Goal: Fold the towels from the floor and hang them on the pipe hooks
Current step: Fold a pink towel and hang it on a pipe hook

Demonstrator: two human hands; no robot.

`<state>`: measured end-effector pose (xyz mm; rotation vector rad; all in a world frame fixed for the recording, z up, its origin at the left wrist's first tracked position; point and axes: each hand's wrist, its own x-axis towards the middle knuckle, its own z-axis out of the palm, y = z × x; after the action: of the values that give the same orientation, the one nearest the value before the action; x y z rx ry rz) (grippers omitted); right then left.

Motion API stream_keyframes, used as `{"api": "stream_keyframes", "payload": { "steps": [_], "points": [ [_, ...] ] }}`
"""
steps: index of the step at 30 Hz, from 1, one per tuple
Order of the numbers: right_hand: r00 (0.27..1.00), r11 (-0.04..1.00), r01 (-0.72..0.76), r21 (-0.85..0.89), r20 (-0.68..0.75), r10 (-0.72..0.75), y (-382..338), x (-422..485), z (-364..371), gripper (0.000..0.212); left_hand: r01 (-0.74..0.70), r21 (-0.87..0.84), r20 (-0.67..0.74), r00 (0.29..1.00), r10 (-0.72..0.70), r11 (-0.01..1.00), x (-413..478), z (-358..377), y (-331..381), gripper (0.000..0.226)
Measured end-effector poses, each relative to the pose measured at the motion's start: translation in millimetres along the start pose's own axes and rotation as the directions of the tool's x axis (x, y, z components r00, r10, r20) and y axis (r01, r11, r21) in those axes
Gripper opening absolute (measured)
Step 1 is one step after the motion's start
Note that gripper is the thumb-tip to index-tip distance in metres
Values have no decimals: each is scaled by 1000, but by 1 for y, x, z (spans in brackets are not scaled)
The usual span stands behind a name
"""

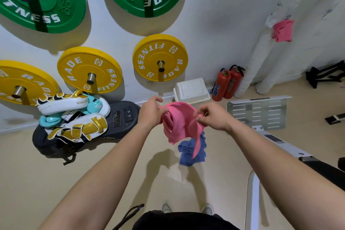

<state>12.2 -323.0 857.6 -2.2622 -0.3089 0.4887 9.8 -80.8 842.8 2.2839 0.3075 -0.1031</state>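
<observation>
At mid-frame, the left hand [151, 112] pinches the pink towel [179, 123] at its 9 o'clock edge; the right hand [212, 115] pinches its 3 o'clock edge. It sags limp between them: light, soft, probably best taken by the corners. At its 6 o'clock a blue towel [188, 153] lies on the floor; at 2 o'clock, a hung towel [282, 31] on the pipe [255, 61].

Both hands, left [151, 112] and right [212, 116], pinching a pink towel [179, 123] in midair, blue towel [188, 152] on floor below
</observation>
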Motion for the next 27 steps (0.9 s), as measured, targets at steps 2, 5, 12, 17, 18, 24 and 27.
{"api": "stream_keyframes", "payload": {
  "steps": [2,5,12,17,18,24,27],
  "points": [
    [999,998,-50,44,8,50,-1,1,1,28,40,-70,-4,999,-41,997,-6,5,4,24],
    [996,996,-58,71,71,53,-2,1,2,40,25,-80,18,1000,-23,997,-14,14,4,16],
    [991,999,-4,50,136,-3,-2,2,7,22,-115,-15,130,985,116,993,-29,25,6,16],
    [994,997,13,74,105,-21,-8,0,12,10,-117,-43,134,983,122,992,-36,25,6,21],
    [995,998,23,61,97,-29,-8,0,13,12,-115,-59,133,984,122,992,-37,25,6,21],
    [995,991,99,-89,21,-97,-9,2,17,13,-68,-146,149,985,90,987,-42,26,6,22],
    [993,989,117,-90,-12,-119,-9,3,17,11,-63,-178,154,984,91,982,-42,27,5,19]
  ]
}}
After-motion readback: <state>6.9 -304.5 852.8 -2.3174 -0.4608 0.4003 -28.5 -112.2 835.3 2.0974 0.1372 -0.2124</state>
